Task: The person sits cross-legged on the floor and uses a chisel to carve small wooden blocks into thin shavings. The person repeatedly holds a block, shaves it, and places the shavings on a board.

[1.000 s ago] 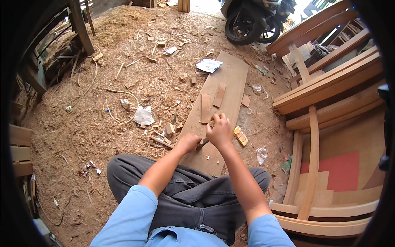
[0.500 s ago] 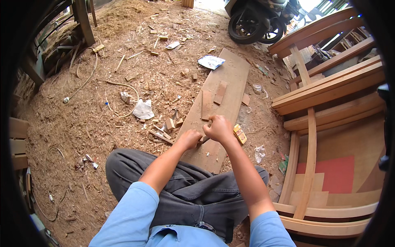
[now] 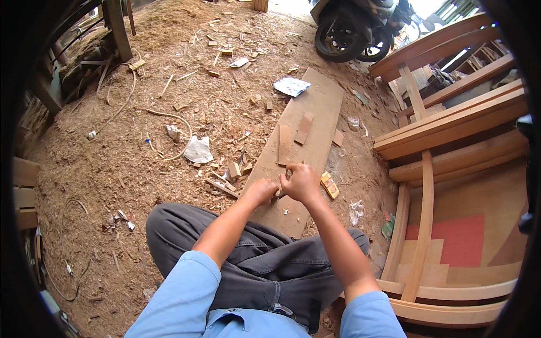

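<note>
A long flat board [image 3: 321, 112] lies on the ground before my crossed legs. Over its near half both my hands are closed, side by side. My left hand [image 3: 261, 192] has its fingers curled in, low over the board. Just right of it and slightly farther away, my right hand [image 3: 301, 182] is also closed, its thumb side toward the left. Something small and dark shows between the hands, mostly covered by the fingers; its kind I cannot make out. Beyond my hands lie a thin wood strip [image 3: 285, 145] and a shorter wood piece [image 3: 304, 128] on the board.
A yellow-and-red pack [image 3: 329, 185] lies right of the board, and a printed white packet [image 3: 292, 86] rests on its far end. Wooden frames [image 3: 426, 219] stand along the right. Wood shavings, offcuts and a cord [image 3: 133, 84] cover the floor; a motorbike [image 3: 344, 36] stands beyond.
My right hand has shifted slightly toward me, with its fingers still closed. My left hand stays nearly in place. The whole view has moved a touch.
</note>
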A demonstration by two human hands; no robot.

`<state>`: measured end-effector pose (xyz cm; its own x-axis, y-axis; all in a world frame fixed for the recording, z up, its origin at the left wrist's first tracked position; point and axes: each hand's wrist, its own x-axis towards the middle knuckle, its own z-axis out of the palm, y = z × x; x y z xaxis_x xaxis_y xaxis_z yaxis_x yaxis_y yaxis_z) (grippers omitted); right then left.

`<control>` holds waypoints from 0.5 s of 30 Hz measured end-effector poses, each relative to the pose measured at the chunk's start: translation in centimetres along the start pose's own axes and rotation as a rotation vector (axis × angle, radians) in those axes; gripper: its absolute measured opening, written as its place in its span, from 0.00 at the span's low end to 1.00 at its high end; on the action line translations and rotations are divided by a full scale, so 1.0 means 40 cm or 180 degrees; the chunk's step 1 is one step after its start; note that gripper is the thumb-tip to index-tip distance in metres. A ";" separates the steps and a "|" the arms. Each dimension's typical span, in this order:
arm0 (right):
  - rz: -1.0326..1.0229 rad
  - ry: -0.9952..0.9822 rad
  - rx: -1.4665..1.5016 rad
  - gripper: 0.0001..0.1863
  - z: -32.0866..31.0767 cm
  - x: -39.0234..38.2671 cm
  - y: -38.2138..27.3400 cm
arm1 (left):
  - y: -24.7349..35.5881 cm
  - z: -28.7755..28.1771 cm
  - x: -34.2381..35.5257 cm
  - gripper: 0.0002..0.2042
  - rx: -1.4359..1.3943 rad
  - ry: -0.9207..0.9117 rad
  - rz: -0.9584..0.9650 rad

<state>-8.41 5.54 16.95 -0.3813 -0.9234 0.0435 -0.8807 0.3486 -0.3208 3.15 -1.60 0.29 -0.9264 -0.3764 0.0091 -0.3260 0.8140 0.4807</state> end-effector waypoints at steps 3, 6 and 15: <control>0.0313 -0.0186 0.0060 0.18 0.007 -0.011 -0.014 | 0.004 0.001 -0.003 0.04 -0.0036 -0.0027 -0.0129; 0.0337 -0.0265 0.0139 0.20 0.021 -0.007 -0.026 | 0.011 0.000 -0.008 0.07 -0.0172 0.0073 -0.0301; 0.0106 -0.0379 0.0105 0.19 0.024 -0.016 -0.016 | 0.020 -0.029 -0.011 0.07 0.0006 -0.0084 -0.0133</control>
<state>-7.35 5.74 16.22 -0.3725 -0.9246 -0.0797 -0.8575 0.3758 -0.3514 3.52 -1.31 1.67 -0.9167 -0.3982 -0.0341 -0.3648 0.7987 0.4786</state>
